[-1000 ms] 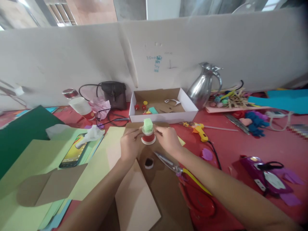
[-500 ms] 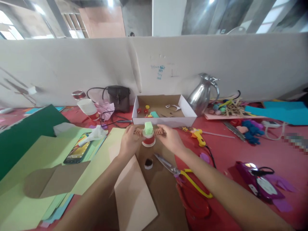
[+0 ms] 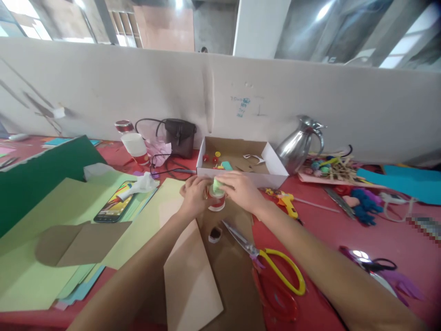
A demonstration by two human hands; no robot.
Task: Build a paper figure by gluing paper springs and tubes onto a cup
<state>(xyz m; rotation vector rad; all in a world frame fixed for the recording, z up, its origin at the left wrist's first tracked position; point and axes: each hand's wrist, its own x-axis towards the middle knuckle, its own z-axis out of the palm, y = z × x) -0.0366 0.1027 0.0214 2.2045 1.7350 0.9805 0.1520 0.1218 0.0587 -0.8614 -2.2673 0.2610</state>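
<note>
A small upturned red-and-white paper cup [image 3: 217,204] stands on brown cardboard, with a light green folded paper piece [image 3: 217,185] on its top. My left hand [image 3: 195,197] is closed at the cup's left side, thumb against it. From the right, my right hand [image 3: 241,189] pinches the green piece between curled fingers. The brown pleated paper strips at the cup's sides are mostly covered by my hands. Nearer me lie a small dark-and-white ring-like piece [image 3: 215,235] and open scissors [image 3: 282,271] with yellow and red handles.
Behind my hands is a white box [image 3: 241,179] with small craft bits. A steel jug [image 3: 296,145] stands right of it, beyond a yellow glue gun [image 3: 288,204]. On the left, a phone [image 3: 115,202] rests on coloured paper. A folded tan card [image 3: 191,280] lies in front.
My right hand has moved left and up from the pleated strip onto the green piece. My left hand has shifted closer round the cup. The camera view has turned slightly left.
</note>
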